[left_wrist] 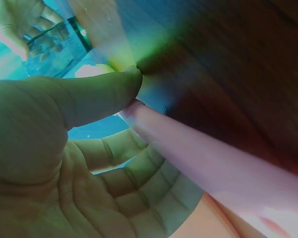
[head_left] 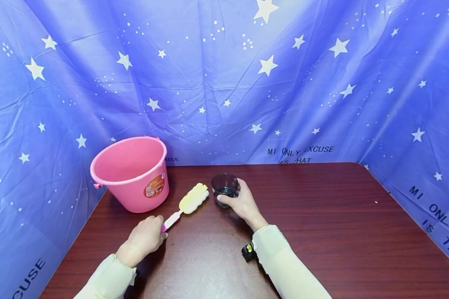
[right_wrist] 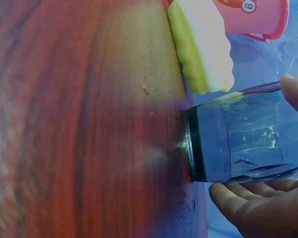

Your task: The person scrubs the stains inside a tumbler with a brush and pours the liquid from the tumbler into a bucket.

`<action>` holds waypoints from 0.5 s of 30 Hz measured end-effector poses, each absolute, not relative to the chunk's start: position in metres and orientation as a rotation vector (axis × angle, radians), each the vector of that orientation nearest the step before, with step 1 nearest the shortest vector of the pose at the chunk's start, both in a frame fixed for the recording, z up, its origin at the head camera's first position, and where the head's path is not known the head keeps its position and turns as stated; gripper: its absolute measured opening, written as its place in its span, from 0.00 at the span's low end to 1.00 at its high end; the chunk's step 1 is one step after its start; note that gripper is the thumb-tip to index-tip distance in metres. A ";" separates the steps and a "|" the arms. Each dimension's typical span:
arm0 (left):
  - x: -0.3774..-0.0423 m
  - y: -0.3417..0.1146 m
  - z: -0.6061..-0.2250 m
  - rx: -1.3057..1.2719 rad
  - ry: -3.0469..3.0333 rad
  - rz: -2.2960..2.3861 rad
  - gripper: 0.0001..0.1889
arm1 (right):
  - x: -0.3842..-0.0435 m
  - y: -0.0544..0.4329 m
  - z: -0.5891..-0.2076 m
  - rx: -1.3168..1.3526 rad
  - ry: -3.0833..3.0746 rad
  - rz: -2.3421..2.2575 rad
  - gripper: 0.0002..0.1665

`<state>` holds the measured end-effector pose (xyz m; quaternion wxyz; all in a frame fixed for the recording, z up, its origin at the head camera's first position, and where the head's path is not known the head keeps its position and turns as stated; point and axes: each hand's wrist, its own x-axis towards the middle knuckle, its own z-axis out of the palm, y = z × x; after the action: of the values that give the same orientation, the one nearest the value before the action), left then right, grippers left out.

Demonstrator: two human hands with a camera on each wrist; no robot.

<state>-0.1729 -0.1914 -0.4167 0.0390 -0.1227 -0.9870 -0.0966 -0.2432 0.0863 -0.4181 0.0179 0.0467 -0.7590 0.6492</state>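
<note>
Head view first: the left hand (head_left: pixel 144 238) has its grip wrapped round the handle (head_left: pixel 171 221) of a brush (head_left: pixel 187 206), palm facing down, so you can't see the back part of that handle. The brush's yellow-and-white sponge head points at a dark see-through glass (head_left: pixel 224 191), near it but not touching. The right hand (head_left: pixel 245 205) has that glass, thumb on the near side. There's a pink bucket (head_left: pixel 129 192) further left on the brown surface (head_left: pixel 321 228), and only this view gets all of it, plus the starry curtain (head_left: pixel 224 79) behind.

Left wrist cam fills in the hidden bit: the handle is thick and pink, runs past the palm toward the lower right, and is pinned between thumb and curled fingers. Sponge head's mostly blocked by the thumb here. Glass and right hand are up in the top left corner.

Right wrist cam is sideways but best for the glass. You get faceted walls, a thick dark base (right_wrist: pixel 194 148), and that grip holding it with thumb one side, fingers the other. Can't tell if the base touches the surface. Also droplets (right_wrist: pixel 188 213) nearby, which the head view barely hints at.
</note>
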 end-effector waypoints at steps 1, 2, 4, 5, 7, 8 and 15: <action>-0.173 -0.191 -0.417 -0.375 -3.025 -0.301 0.16 | -0.246 0.087 -0.422 0.143 -2.356 2.015 0.45; -0.173 -0.191 -0.417 -0.375 -3.023 -0.306 0.16 | -0.248 0.087 -0.426 0.141 -2.358 2.009 0.46; -0.173 -0.191 -0.417 -0.372 -3.020 -0.311 0.15 | -0.250 0.088 -0.430 0.133 -2.365 1.992 0.46; -0.173 -0.191 -0.417 -0.370 -3.020 -0.315 0.15 | -0.251 0.088 -0.431 0.130 -2.367 1.987 0.46; -0.172 -0.191 -0.417 -0.365 -3.022 -0.320 0.15 | -0.251 0.087 -0.432 0.132 -2.368 1.983 0.46; -0.172 -0.191 -0.418 -0.365 -3.022 -0.321 0.15 | -0.251 0.087 -0.432 0.134 -2.367 1.985 0.46; -0.171 -0.192 -0.418 -0.389 -2.980 -0.320 0.14 | -0.247 0.088 -0.423 0.144 -2.361 2.035 0.46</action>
<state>-0.1712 -0.1919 -0.4180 0.0595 -0.1286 -0.9842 -0.1058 -0.2470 0.0878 -0.4228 0.0106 0.0462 -0.7567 0.6521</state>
